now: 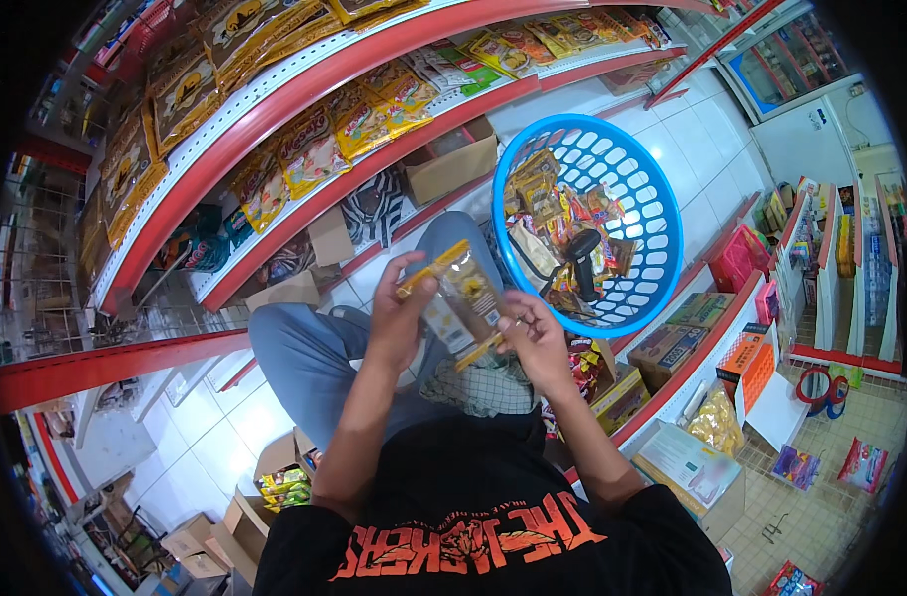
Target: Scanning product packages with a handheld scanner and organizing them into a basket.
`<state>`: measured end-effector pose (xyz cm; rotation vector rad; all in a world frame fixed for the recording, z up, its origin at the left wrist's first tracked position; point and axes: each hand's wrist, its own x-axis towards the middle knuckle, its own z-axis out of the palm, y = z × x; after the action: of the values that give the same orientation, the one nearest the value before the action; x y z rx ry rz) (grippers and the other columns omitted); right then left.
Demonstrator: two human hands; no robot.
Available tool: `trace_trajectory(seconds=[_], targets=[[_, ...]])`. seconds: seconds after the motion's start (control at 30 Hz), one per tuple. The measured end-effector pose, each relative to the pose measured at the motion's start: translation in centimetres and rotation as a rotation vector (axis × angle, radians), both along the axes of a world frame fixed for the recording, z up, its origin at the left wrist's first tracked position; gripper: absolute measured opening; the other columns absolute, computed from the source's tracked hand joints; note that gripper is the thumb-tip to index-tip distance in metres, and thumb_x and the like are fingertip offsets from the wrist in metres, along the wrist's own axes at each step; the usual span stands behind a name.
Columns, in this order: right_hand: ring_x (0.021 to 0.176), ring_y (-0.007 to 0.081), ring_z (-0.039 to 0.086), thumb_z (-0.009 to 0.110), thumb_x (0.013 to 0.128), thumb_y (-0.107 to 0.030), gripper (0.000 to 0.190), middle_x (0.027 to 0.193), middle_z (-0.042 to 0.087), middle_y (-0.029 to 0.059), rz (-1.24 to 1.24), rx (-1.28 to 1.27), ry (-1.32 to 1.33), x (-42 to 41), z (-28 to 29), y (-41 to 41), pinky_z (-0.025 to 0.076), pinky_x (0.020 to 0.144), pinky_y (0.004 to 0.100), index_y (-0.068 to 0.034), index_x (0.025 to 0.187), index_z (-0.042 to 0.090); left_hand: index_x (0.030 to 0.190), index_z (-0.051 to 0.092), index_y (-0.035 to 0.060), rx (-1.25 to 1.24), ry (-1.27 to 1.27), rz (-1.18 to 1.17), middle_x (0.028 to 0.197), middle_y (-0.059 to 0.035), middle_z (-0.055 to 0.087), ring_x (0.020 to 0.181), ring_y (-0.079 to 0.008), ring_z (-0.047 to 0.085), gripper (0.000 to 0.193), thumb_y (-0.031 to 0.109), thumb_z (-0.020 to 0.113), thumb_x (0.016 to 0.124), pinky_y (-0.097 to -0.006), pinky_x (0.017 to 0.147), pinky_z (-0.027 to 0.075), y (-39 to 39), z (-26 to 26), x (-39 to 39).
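Above my lap, a clear plastic food packet [464, 305] with yellow end seals and a printed label is stretched between both hands. Its upper left end is pinched by my left hand [401, 313], thumb on the front. At the lower right end, my right hand [531, 331] grips the packet between thumb and fingers. A checked cloth [483, 387] lies beneath it on my lap. Just beyond my right hand stands a blue plastic laundry basket [665, 223]. Inside are several small packets [539, 190], a black handheld barcode scanner [585, 261] and a cream pouch [531, 249].
Red-edged shelves [379, 156] curve across the front and left, bearing yellow seasoning packets [312, 153] and larger brown packs [189, 97]. Cartons [669, 343] line the shelf at right. Open cardboard boxes [241, 521] sit behind at lower left. White floor tiles [200, 447] show between.
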<state>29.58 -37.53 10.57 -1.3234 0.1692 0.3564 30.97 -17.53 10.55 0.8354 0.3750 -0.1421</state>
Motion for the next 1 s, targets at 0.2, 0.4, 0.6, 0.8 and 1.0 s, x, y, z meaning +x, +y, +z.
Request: trace_trajectory(seconds=[0.2, 0.4, 0.6, 0.8, 1.0], targets=[[0.074, 0.0135, 0.064, 0.058, 0.09, -0.009, 0.022, 0.084, 0.065, 0.0068, 0.196, -0.094, -0.039, 6.6, -2.1, -5.1, 0.052, 0.059, 0.0246, 0.001, 0.109, 0.058, 0.14, 0.028, 0.007, -0.144, -0.086, 0.021, 0.125, -0.012, 0.052, 0.115, -0.0186, 0.053, 0.056, -0.005, 0.049, 0.09, -0.0357, 0.098, 0.045, -3.0, -0.6, -0.7], [0.106, 0.0368, 0.058, 0.082, 0.057, -0.027, 0.075, 0.115, 0.06, 0.023, 0.165, -1.506, 0.057, 15.1, -19.1, -19.6, 0.047, 0.094, 0.0376, 0.003, 0.12, 0.054, 0.139, 0.03, 0.0096, -0.25, -0.063, 0.002, 0.125, -0.0099, 0.054, 0.113, -0.0172, 0.054, 0.049, -0.002, 0.044, 0.093, -0.0344, 0.097, 0.046, -1.0, 1.5, 0.1], [0.105, 0.0356, 0.06, 0.085, 0.055, -0.028, 0.078, 0.109, 0.063, 0.0234, 0.102, -1.356, 0.125, 15.1, -22.3, -21.0, 0.048, 0.091, 0.0417, 0.001, 0.119, 0.052, 0.14, 0.028, 0.0082, -0.272, -0.102, 0.039, 0.126, -0.0097, 0.053, 0.113, -0.02, 0.055, 0.047, 0.006, 0.045, 0.096, -0.0375, 0.097, 0.046, -0.8, 2.2, 0.2], [0.11, 0.0389, 0.057, 0.08, 0.061, -0.037, 0.075, 0.128, 0.05, 0.027, 0.191, -1.457, 0.14, 15.0, -21.2, -18.4, 0.048, 0.092, 0.0422, -0.003, 0.122, 0.052, 0.129, 0.042, 0.0003, -0.445, -0.075, 0.009, 0.121, -0.0109, 0.057, 0.109, -0.0195, 0.058, 0.032, 0.012, 0.041, 0.099, -0.0359, 0.096, 0.048, 0.3, 1.4, -0.2], [0.078, 0.0296, 0.063, 0.06, 0.078, -0.043, 0.054, 0.08, 0.062, 0.0136, -0.088, -1.297, -0.007, 15.3, -20.1, -22.4, 0.05, 0.072, 0.0378, 0.0, 0.11, 0.055, 0.122, 0.045, -0.0022, -0.534, -0.097, 0.035, 0.12, -0.0134, 0.057, 0.11, -0.0219, 0.058, 0.028, 0.012, 0.042, 0.098, -0.0394, 0.098, 0.046, 0.5, 1.0, -0.1]])
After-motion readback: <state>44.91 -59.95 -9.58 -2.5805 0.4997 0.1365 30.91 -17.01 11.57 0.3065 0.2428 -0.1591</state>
